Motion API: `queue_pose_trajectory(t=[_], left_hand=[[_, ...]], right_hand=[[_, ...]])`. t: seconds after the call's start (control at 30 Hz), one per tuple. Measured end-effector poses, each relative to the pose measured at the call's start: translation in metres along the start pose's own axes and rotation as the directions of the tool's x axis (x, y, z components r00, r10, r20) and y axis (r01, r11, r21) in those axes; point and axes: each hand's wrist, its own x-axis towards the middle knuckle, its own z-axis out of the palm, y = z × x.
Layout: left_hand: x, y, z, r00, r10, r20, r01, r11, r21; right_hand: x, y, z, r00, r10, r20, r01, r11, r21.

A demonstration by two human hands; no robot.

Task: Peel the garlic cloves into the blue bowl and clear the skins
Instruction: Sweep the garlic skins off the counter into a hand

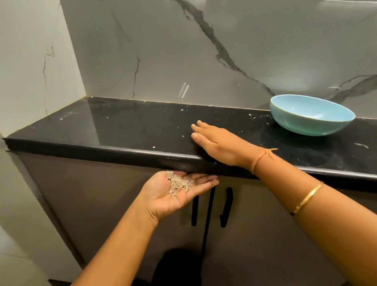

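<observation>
The blue bowl (312, 115) stands on the black countertop (120, 127) at the back right; its inside is mostly hidden from this angle. My right hand (215, 143) lies flat on the counter with straight fingers, its edge near the front lip. Just below that lip, my left hand (176, 192) is cupped palm up and carries a small heap of pale garlic skins (178, 183). Tiny white skin flecks are scattered over the counter.
A marble-patterned wall rises behind the counter and at the left corner. Below the counter are brown cabinet doors with black handles (226, 206). The counter's left end stops at the wall corner.
</observation>
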Motion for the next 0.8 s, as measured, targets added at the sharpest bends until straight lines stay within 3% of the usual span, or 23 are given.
queue_pose_trajectory(t=[0.07,0.17,0.33,0.4,0.47,0.53,0.67,0.8], left_hand=[[0.005,-0.002,0.000,1.000,0.013,-0.003,-0.013,1.000,0.008],[0.010,-0.001,-0.002,1.000,0.007,-0.021,-0.006,0.998,0.056],[0.010,0.001,-0.007,0.998,0.052,0.029,-0.054,0.997,0.060],[0.007,-0.002,-0.003,0.997,0.075,0.030,-0.077,0.994,0.079],[0.005,-0.003,-0.001,0.997,0.069,0.020,-0.071,0.993,0.096],[0.004,-0.001,0.001,0.999,0.040,-0.011,-0.039,0.994,0.103],[0.004,0.004,0.003,0.999,-0.046,-0.029,0.047,0.999,0.023],[0.005,0.005,0.004,0.997,-0.069,-0.029,0.067,0.997,-0.042]], right_hand=[[0.008,-0.005,0.001,0.997,0.030,0.072,-0.026,0.998,-0.054],[0.011,-0.027,0.006,0.991,-0.069,0.111,0.086,0.985,-0.152],[-0.013,-0.040,0.017,0.958,-0.264,0.114,0.263,0.964,0.022],[-0.028,-0.041,0.014,0.964,-0.264,0.039,0.252,0.948,0.196],[-0.036,-0.039,0.014,0.960,-0.245,-0.134,0.278,0.886,0.370],[-0.032,-0.035,0.013,0.948,-0.224,-0.225,0.299,0.866,0.401],[0.014,-0.022,0.002,0.983,-0.129,-0.128,0.151,0.972,0.181],[0.068,-0.003,-0.011,0.994,0.030,-0.101,-0.021,0.996,0.090]])
